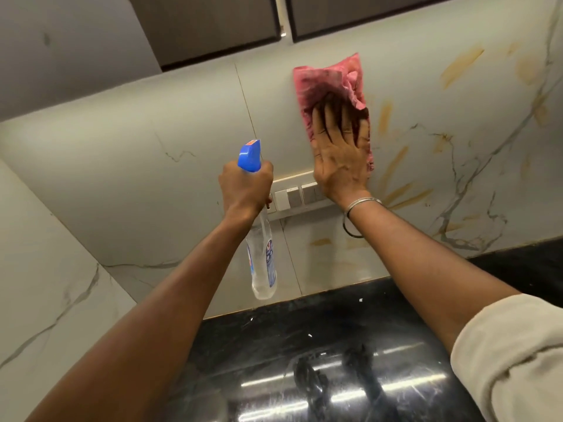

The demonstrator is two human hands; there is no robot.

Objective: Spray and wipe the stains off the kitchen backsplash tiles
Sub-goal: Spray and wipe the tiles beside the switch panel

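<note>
Pink and limp, the cloth point(329, 83) lies flattened against the backsplash tiles point(182, 141) under the right hand point(341, 153), whose fingers are spread wide and pressing rather than gripping; being soft and probably damp, it would bunch or slide unless the palm keeps it pinned, so the middle of the cloth looks like the best place to bear down. To its left, the left hand point(245, 185) is closed around the neck of the spray bottle point(262, 257), blue nozzle up and clear body hanging below; the bottle looks nearly empty, so light, though smooth plastic may turn slippery when wet. Brownish-yellow stains point(396, 166) streak the glossy tiles just right of the cloth and farther right, with one small smear lower down. A switch panel point(292, 196) sits on the wall between the two hands, directly under the wiping path, and should likely be kept dry. Below, the dark worktop point(304, 345) is shiny, and cabinets point(213, 22) overhang above.
</note>
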